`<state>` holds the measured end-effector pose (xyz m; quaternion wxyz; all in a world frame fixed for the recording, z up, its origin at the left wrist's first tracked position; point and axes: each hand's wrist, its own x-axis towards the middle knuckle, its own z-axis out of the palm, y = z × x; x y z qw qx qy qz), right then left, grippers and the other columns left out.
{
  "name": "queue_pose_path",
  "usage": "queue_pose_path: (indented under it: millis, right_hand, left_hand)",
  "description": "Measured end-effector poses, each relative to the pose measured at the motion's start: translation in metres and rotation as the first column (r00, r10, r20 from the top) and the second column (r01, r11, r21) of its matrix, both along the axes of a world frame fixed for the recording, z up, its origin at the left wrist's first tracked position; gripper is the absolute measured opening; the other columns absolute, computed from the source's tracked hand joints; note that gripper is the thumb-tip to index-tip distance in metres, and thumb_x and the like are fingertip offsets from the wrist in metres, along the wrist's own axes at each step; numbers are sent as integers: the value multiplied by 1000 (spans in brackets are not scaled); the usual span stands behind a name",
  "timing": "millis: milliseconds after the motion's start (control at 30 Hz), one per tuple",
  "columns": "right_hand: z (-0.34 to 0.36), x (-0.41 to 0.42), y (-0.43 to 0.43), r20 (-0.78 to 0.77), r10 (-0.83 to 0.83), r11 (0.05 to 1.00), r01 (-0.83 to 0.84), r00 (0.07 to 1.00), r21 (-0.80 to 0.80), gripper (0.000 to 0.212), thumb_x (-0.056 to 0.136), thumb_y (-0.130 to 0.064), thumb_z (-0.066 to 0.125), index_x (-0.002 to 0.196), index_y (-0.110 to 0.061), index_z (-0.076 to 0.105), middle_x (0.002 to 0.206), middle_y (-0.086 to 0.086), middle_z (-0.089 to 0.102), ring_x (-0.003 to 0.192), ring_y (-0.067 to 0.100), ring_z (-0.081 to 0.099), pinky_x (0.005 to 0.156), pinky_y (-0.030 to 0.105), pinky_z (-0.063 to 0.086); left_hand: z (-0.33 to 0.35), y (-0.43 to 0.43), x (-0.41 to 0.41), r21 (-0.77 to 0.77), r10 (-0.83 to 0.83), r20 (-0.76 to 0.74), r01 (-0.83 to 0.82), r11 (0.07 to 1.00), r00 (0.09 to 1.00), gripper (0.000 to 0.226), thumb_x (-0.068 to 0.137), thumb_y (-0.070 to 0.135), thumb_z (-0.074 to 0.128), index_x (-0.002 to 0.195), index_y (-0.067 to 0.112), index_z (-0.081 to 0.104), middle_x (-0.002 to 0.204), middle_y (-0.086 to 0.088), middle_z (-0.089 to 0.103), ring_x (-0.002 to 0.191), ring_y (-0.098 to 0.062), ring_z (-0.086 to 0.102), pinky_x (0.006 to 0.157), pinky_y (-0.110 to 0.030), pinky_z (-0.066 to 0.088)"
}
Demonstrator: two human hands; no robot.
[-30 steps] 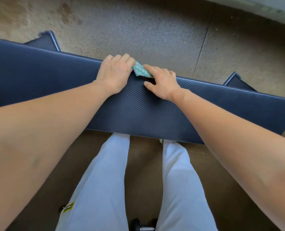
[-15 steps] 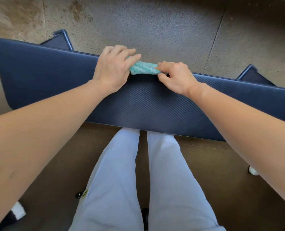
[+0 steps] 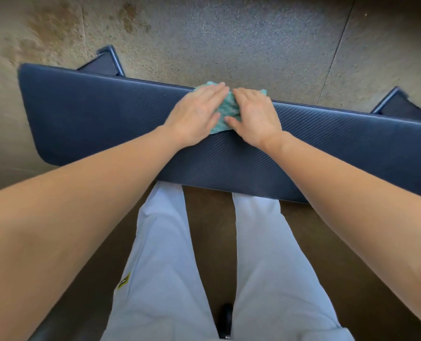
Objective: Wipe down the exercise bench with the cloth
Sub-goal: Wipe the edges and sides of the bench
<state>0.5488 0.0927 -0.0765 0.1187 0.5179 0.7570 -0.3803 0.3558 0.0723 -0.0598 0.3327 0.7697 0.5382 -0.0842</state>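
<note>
A long dark blue padded bench (image 3: 106, 124) with a ribbed surface runs across the view in front of me. A teal patterned cloth (image 3: 225, 112) lies spread on its far half, near the back edge. My left hand (image 3: 194, 114) lies flat on the cloth's left part, fingers straight and together. My right hand (image 3: 256, 112) presses flat on its right part. Only a strip of cloth shows between the two hands, plus small corners past the fingertips.
Two dark bench feet (image 3: 106, 62) (image 3: 398, 104) stick out behind the pad onto the speckled rubber floor (image 3: 229, 33). My legs in light grey trousers (image 3: 162, 254) stand against the bench's near side. A small dark object (image 3: 226, 316) lies on the floor between my feet.
The cloth was bunched and pinched between both hands at the back edge; now it lies spread out under both flat palms. The view has shifted, showing more of the bench's left end.
</note>
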Motion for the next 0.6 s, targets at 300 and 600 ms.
queue_pose_path:
  millis: [300,600]
  right_hand:
    - [-13,-32,41,210,184,962,-132,960,-239,63,100,-57,45,146,-14,38,143,17,50,130,39,49,106,51,36]
    - [-17,-155,27,183,61,994,-42,981,-105,62,99,-57,48,140,-10,42,136,14,49,121,39,52,99,50,43]
  left_hand:
    - [-41,30,-28,-4,-204,-161,207,978,966,52,109,44,32,154,18,33,140,-13,53,125,-35,52,100,-48,39]
    - [-46,16,-153,117,-43,-196,67,991,980,49,108,39,21,135,13,54,123,-11,67,114,-34,61,103,-44,37]
